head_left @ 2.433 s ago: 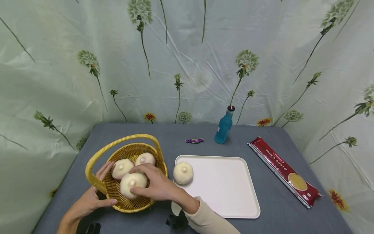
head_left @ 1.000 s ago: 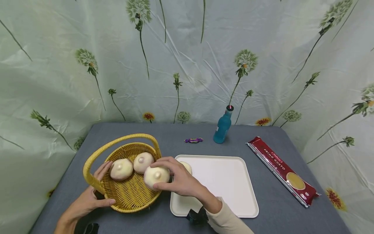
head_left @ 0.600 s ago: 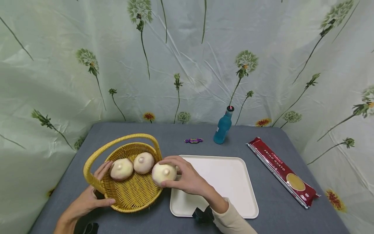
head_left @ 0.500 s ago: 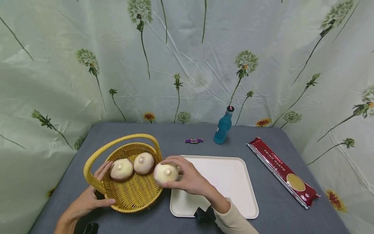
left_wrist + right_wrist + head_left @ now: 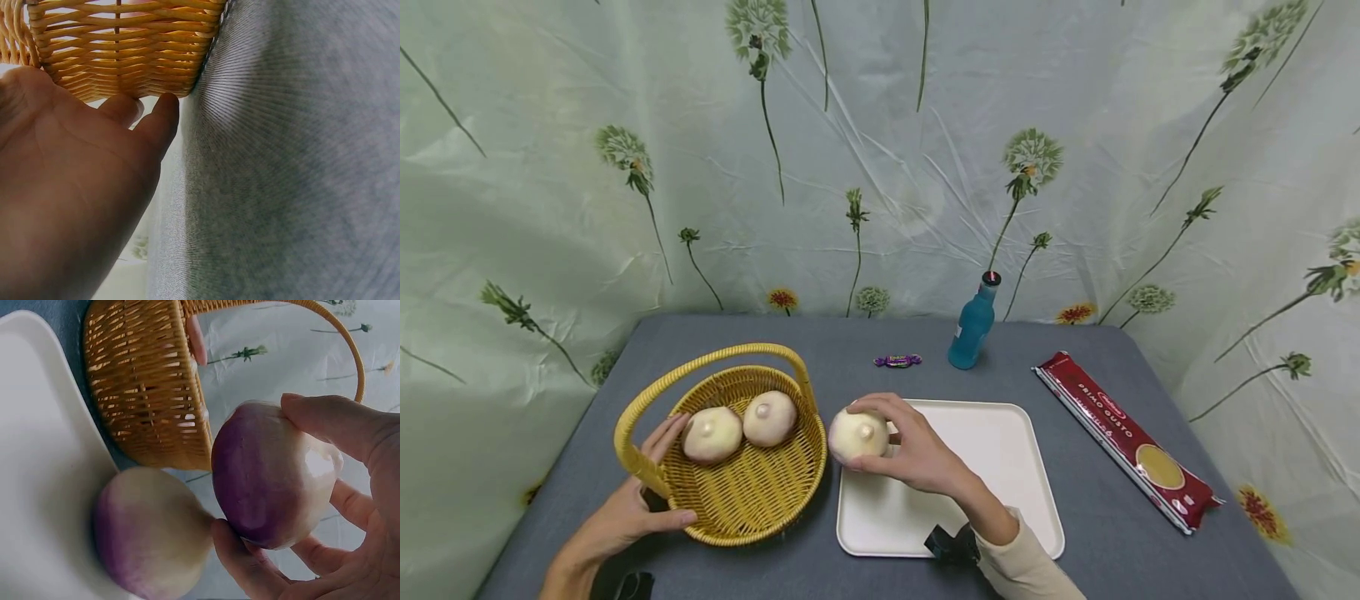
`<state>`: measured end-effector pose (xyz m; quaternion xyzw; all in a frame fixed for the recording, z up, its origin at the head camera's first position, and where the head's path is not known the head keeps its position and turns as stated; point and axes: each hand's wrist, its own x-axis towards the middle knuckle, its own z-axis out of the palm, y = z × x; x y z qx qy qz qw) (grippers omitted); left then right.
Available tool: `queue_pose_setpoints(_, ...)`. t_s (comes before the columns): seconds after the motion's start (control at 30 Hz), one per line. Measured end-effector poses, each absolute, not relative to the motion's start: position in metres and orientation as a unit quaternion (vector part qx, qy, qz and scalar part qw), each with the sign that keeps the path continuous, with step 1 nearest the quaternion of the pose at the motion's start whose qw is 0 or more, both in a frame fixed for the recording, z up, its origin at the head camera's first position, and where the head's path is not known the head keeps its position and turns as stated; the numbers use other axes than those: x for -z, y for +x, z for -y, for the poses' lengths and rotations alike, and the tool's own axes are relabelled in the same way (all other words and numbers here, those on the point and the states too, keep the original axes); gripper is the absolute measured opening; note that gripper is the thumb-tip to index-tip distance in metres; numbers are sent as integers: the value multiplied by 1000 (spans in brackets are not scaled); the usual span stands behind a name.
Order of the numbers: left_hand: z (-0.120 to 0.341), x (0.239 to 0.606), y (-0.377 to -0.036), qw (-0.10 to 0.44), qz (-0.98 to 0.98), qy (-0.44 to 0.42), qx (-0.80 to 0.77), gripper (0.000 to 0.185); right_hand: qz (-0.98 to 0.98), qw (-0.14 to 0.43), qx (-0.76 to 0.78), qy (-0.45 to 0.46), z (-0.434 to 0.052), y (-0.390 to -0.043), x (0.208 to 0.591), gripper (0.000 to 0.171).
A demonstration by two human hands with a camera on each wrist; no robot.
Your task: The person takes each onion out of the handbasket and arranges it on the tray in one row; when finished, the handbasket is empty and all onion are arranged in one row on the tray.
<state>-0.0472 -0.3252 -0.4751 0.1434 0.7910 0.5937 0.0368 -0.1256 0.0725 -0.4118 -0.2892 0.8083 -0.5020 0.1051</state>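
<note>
Right hand [image 5: 917, 450] grips a turnip [image 5: 857, 435] above the tray [image 5: 992, 467] corner, another turnip [image 5: 150, 534] beneath; left hand [image 5: 625, 508] holds the basket [image 5: 737, 508]; bottle [image 5: 973, 323], candy [image 5: 897, 361], pasta [image 5: 1123, 437] behind on the desk [image 5: 850, 342]
</note>
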Motion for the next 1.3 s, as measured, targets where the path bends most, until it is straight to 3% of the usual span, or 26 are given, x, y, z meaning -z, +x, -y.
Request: queue_pose_setpoints(1.3, 325, 474, -47, 38, -797, 137, -587, 114, -815, 112, 496, -278, -109, -141, 411, 61)
